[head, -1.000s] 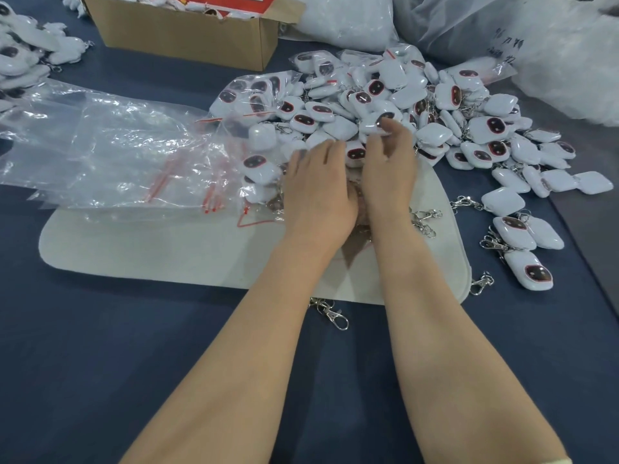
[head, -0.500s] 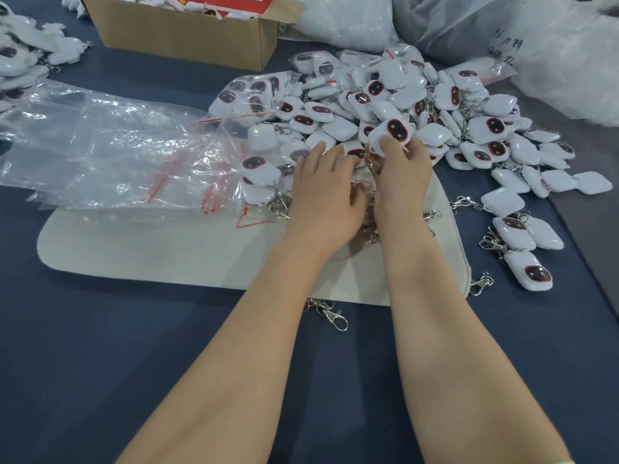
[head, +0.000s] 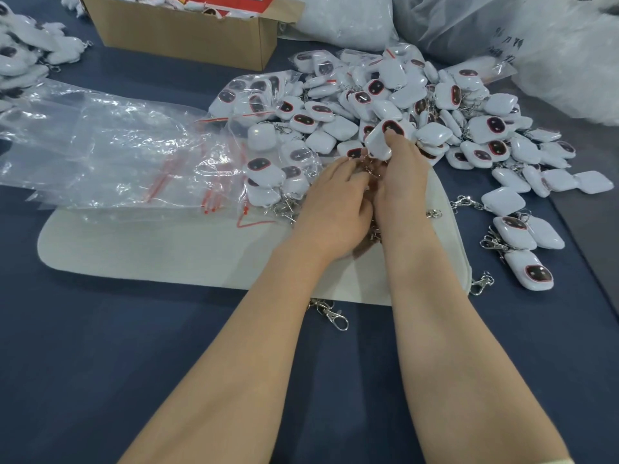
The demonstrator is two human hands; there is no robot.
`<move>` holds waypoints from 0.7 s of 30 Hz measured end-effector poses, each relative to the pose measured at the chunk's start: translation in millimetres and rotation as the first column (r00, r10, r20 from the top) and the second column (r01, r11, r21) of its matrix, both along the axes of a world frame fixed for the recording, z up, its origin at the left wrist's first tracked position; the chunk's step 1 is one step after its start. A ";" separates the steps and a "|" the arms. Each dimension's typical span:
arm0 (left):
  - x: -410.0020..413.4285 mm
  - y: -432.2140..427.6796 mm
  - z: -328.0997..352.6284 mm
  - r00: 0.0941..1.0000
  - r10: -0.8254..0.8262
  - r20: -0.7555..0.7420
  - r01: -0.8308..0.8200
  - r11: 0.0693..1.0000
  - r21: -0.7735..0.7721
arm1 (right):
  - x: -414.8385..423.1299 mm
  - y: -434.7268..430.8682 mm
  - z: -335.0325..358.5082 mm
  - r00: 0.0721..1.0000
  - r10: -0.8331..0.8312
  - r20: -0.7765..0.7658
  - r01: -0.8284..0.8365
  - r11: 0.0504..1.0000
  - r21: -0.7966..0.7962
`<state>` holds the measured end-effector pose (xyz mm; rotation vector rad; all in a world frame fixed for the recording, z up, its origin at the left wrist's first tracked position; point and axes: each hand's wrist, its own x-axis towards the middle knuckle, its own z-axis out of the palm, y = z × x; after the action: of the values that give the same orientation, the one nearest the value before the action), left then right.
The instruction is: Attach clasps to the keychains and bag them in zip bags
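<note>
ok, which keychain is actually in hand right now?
The white keychain at the near edge of the pile, dark face up: the right hand pinches it in its fingers. The others lie loose on the table or in bags.

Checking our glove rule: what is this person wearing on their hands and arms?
Both the left hand and right hand are bare: no gloves, rings or watch show. The forearms are uncovered. A pale sleeve edge shows on the right arm at the frame's bottom.

Zip bags (head: 110, 152) lie left of the keychain pile (head: 402, 105), box (head: 181, 38) behind, mat (head: 150, 249) in front
</note>
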<state>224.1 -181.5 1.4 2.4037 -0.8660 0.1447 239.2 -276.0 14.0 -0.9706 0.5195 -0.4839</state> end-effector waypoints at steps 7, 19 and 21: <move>0.8 -0.4 -3.0 0.999 0.016 -0.040 -0.016 1.000 -0.004 | 0.7 0.6 -0.6 1.000 0.012 0.020 -0.013 0.999 0.033; 0.1 6.0 2.8 0.970 0.243 0.028 -0.237 0.961 -0.145 | -3.5 2.4 3.6 0.999 0.018 0.051 -0.017 1.000 -0.018; 3.7 8.0 -0.6 0.950 0.305 0.064 -0.302 0.952 -0.049 | -3.3 3.4 3.4 0.998 0.053 0.038 -0.050 0.996 -0.076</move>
<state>227.8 -173.4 0.8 2.4943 -0.5115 0.3636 236.0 -272.6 17.3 -1.0419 0.4419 -0.4779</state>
